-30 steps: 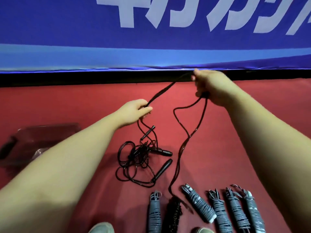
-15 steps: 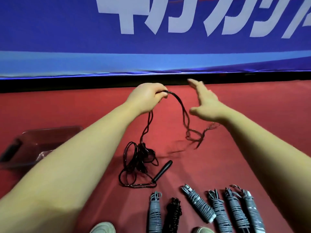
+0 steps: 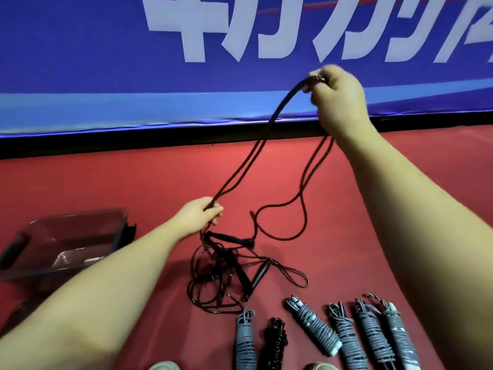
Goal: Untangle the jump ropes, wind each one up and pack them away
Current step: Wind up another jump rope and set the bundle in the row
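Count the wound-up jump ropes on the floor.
6, in a row at the bottom, left to right: first gray bundle, black bundle, second gray bundle, third gray bundle, fourth gray bundle, fifth gray bundle. More may lie below the frame.

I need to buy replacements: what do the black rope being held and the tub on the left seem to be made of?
Black rope: thin smooth cord, probably PVC or plastic-coated; it looks faintly glossy and forms springy loops. Tub: clear rigid plastic, most likely; the red floor shows through its walls.
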The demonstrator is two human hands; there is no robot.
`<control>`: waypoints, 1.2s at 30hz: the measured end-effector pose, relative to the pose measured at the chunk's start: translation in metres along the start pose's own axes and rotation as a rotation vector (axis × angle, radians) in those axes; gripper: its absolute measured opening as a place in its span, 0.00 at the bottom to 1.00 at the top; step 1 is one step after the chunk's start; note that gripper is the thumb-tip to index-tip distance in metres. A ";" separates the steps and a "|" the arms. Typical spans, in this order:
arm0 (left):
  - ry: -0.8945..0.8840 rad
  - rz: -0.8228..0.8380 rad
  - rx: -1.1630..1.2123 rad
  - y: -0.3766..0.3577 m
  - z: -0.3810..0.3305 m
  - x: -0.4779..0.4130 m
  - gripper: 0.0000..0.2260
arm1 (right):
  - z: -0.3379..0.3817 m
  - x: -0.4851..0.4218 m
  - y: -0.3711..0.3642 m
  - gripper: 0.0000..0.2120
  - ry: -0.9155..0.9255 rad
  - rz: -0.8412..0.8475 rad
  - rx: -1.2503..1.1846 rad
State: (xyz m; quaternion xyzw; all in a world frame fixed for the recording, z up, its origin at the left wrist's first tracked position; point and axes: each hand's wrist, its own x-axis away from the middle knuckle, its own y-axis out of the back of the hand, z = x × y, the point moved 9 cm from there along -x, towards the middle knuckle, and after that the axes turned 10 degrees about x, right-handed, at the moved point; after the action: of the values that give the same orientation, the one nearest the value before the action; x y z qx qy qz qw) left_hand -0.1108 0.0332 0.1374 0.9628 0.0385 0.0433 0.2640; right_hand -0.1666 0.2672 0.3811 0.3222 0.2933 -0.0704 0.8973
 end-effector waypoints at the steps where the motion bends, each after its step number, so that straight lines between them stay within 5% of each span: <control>1: 0.013 -0.040 0.101 0.007 0.002 -0.002 0.11 | -0.022 0.001 0.000 0.10 -0.061 -0.004 0.128; 4: -0.002 -0.179 0.194 0.025 -0.019 -0.006 0.13 | -0.095 0.027 -0.020 0.15 -0.308 0.193 0.600; 6: -0.082 -0.206 0.080 0.027 -0.049 -0.012 0.13 | -0.108 0.050 -0.055 0.30 -0.206 0.479 0.806; 10: -0.201 -0.090 -0.249 0.010 -0.108 -0.014 0.11 | -0.062 0.083 -0.121 0.45 0.137 0.758 0.485; 12: -0.263 -0.055 -0.336 0.002 -0.127 -0.009 0.11 | -0.051 0.093 -0.140 0.39 0.096 0.847 0.229; 15: -0.304 -0.051 -0.374 0.005 -0.138 -0.002 0.10 | -0.044 0.106 -0.152 0.05 -0.009 0.908 -0.080; 19: -0.263 -0.101 -0.327 0.020 -0.102 0.001 0.05 | -0.030 0.086 -0.129 0.13 -0.146 0.760 -0.450; 24: -0.300 -0.132 -0.197 0.018 -0.060 0.010 0.06 | 0.000 0.067 -0.101 0.13 0.062 0.669 -0.323; 27: -0.286 -0.128 -0.262 0.020 -0.054 0.004 0.06 | -0.016 0.047 -0.078 0.14 0.146 0.389 0.089; 29: -0.271 -0.098 -0.348 0.018 -0.050 0.000 0.07 | -0.036 0.039 -0.066 0.16 0.057 0.304 0.120; 33: -0.273 -0.079 -0.432 0.010 -0.041 -0.001 0.07 | -0.067 0.034 -0.060 0.17 -0.329 0.208 -0.460; 36: -0.231 -0.113 -0.475 0.009 -0.038 -0.002 0.10 | -0.081 0.033 -0.070 0.14 -0.301 0.210 -0.178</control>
State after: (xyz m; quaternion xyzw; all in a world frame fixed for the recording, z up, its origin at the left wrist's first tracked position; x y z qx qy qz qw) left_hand -0.1166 0.0447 0.1745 0.8688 0.0508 -0.0737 0.4870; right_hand -0.2008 0.2648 0.2750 0.2565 0.1257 0.0025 0.9583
